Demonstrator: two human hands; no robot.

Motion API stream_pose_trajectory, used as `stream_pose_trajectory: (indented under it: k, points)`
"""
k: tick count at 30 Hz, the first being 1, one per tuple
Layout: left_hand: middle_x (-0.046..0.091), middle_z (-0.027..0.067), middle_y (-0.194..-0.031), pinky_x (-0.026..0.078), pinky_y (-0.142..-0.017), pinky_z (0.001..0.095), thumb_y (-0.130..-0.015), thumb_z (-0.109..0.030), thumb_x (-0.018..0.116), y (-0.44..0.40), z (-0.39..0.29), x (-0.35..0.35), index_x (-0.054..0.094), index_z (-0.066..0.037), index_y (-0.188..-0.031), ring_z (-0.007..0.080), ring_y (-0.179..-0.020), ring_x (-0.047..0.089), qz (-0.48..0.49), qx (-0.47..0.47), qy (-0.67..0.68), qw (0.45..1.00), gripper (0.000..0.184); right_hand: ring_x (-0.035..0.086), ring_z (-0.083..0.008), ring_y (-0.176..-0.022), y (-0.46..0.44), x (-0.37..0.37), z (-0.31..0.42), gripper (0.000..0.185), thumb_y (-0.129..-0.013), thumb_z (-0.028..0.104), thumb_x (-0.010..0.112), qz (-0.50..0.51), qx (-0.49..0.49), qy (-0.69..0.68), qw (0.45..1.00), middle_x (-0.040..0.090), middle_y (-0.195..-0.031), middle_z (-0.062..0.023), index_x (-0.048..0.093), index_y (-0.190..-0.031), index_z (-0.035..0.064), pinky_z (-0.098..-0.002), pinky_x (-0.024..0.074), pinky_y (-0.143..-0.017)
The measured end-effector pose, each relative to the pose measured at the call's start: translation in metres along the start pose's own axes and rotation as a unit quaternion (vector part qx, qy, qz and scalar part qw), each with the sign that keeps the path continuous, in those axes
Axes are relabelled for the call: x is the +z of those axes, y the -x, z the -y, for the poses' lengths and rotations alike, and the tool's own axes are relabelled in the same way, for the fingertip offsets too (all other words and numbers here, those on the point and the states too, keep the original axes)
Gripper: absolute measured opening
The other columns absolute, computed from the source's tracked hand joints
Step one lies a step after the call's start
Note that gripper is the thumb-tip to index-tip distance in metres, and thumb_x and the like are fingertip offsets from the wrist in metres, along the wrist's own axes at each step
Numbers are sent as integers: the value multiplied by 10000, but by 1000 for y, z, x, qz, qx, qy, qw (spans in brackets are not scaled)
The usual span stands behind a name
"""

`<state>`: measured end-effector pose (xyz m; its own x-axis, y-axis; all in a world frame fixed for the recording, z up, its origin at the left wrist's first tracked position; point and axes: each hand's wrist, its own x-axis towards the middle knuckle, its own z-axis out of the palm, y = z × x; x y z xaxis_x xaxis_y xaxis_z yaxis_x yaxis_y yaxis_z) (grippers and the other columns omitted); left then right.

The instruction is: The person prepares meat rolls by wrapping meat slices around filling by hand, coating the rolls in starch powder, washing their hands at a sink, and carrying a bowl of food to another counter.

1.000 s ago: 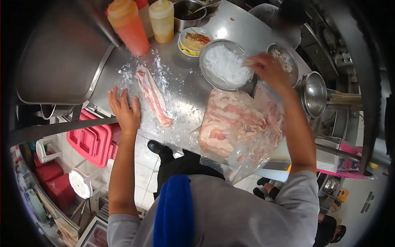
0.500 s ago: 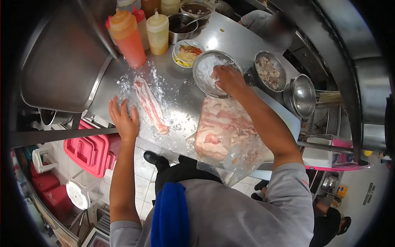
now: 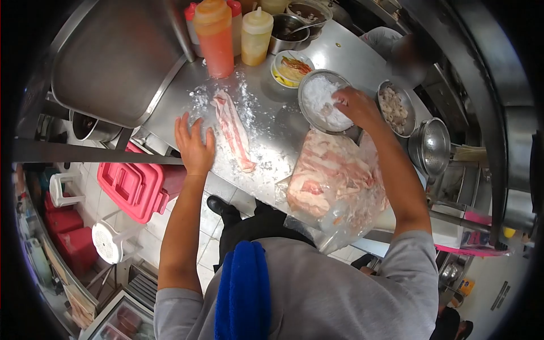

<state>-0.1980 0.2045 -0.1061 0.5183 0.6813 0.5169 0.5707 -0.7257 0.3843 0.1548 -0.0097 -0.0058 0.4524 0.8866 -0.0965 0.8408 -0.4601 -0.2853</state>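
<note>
My left hand (image 3: 194,146) rests open at the steel table's near edge, fingers spread. Just right of it lies a long strip of raw, fatty meat (image 3: 232,130), dusted with white powder. My right hand (image 3: 358,106) is at the right side of a metal bowl (image 3: 305,110) of white powder (image 3: 322,96), its fingers bent together over the powder; their tips are partly hidden. Below the bowl, a slab of layered raw meat (image 3: 320,170) lies on a clear plastic bag (image 3: 340,224), partly behind my right forearm.
Squeeze bottles (image 3: 215,42) stand at the back left, near a small bowl of shredded food (image 3: 293,67) and a pot with a spoon (image 3: 289,34). At right are a bowl of pale pieces (image 3: 395,107) and a colander (image 3: 435,146). A co-worker (image 3: 405,54) is across the table.
The view has shifted, so the table's things appear further right. My right hand has moved from the middle of the powder towards the bowl's right side. My left hand stays open by the meat strip.
</note>
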Motion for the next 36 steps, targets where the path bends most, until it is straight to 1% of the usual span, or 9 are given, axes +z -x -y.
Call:
stream_pose_trajectory:
  k: [4,8,12,17,19,23,25,27,36]
  points:
    - [422,188,-1353,313,-1054,498,-823,-179,647,-1,-1,3,597,-36,-1107,424,-1299,337,1,-1,0,1000,322,564,-301,-1019,5,15,-3,296,-733,151,718,-4,-191,60,980,602,-998,-83,640,-1017,126,-392,463,-893]
    - [437,193,-1342,326,-1045,496,-810,-184,656,1,5,4,606,-35,-1093,427,-1289,351,-17,5,13,1000,323,536,-305,-1042,-3,22,-1,266,-701,108,714,-45,-131,80,987,579,-1056,-75,644,-957,87,-399,455,-908]
    - [435,185,-1336,326,-1041,500,-800,-186,667,0,2,1,606,-30,-1088,417,-1284,354,-8,-4,0,1000,333,550,-311,-1011,-3,5,41,256,-738,96,675,-106,-170,34,979,580,-1021,-105,634,-991,79,-399,468,-886]
    - [415,182,-1350,316,-1046,502,-801,-185,669,1,1,0,604,-27,-1083,412,-1298,333,-5,-16,16,1000,329,586,-348,-956,-7,29,138,411,-760,102,638,-11,-215,-130,968,598,-1028,-144,525,-1154,132,-428,491,-815]
    - [414,182,-1352,315,-1047,500,-802,-185,669,2,1,0,603,-26,-1083,412,-1299,333,-8,-18,18,1000,329,590,-356,-935,-14,49,163,429,-744,77,648,77,-212,-100,969,591,-997,-161,503,-1145,126,-424,475,-835]
    - [420,177,-1349,317,-1044,498,-799,-154,675,3,0,-4,607,-40,-1091,410,-1297,337,-21,-18,57,998,321,587,-347,-942,-13,91,183,389,-743,78,654,120,-232,-89,961,583,-985,-146,528,-1109,119,-419,478,-822]
    - [437,169,-1337,324,-1040,495,-794,-141,683,3,-2,-12,609,-48,-1094,405,-1290,348,-29,-16,81,996,323,583,-334,-955,-11,111,179,338,-753,61,656,-3,-288,-161,944,573,-982,-127,557,-1072,113,-414,477,-820]
    - [496,141,-1270,360,-1009,472,-763,-120,710,11,-9,-23,616,-64,-1092,380,-1242,409,6,61,133,989,346,573,-329,-960,-12,114,176,304,-756,62,651,-11,-281,-182,942,567,-996,-123,571,-1047,101,-415,475,-825]
    - [562,68,-1111,429,-878,405,-711,-90,720,18,-30,-18,630,-84,-1053,289,-1114,505,64,126,174,975,353,570,-323,-961,-9,117,180,302,-744,52,673,-36,-255,-160,953,565,-1002,-125,582,-1032,67,-409,481,-824]
